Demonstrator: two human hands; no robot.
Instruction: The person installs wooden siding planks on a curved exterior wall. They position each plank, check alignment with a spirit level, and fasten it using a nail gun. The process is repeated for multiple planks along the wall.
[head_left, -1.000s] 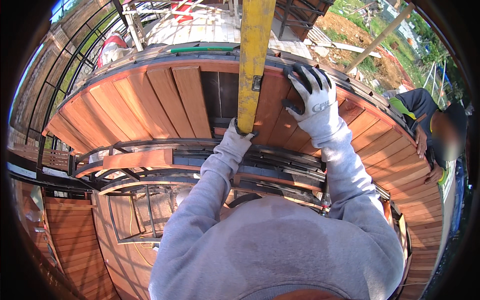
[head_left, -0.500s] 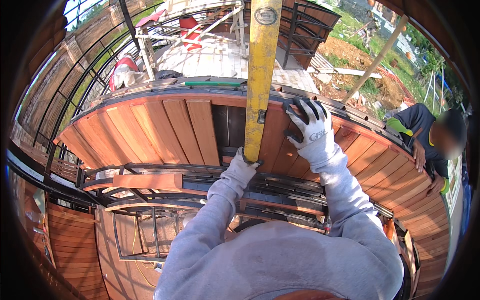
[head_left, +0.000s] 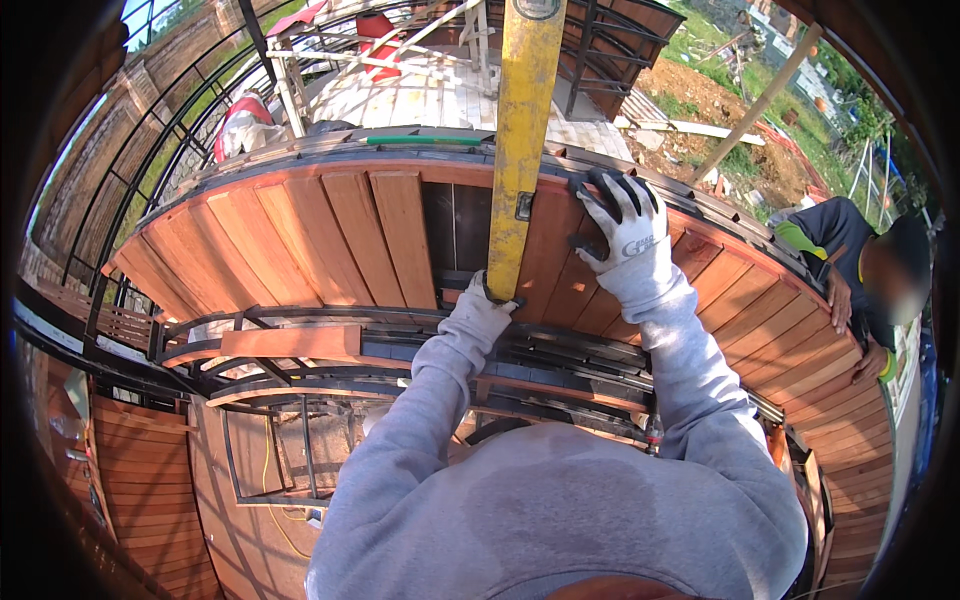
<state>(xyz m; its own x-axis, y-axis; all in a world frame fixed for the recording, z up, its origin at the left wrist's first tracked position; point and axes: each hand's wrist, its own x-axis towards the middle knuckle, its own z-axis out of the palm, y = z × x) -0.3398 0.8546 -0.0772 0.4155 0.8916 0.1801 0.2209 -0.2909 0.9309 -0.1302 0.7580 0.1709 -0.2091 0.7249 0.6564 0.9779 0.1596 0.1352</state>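
My gloved left hand (head_left: pixel 482 306) is closed around the lower end of a long yellow spirit level (head_left: pixel 518 150). The level stands across the curved wooden panel and reaches past its top edge. My right hand (head_left: pixel 627 222), in a white glove with dark fingertips, lies with spread fingers on the panel's upper rim, just right of the level. Under and beside it run reddish wooden boards (head_left: pixel 545 245). Left of the level a dark gap (head_left: pixel 455 225) shows between the boards, and lighter boards (head_left: pixel 345 235) continue leftward.
A green pencil-like stick (head_left: pixel 425 140) lies on the top ledge. Below the panel run curved black metal rails (head_left: pixel 400 375) with a loose board (head_left: pixel 290 342) on them. At right a co-worker's hands (head_left: pixel 855 330) rest on the panel edge. A wooden pole (head_left: pixel 760 105) slants behind.
The whole scene sits slightly higher in the picture. Both hands and the spirit level keep their places on the panel.
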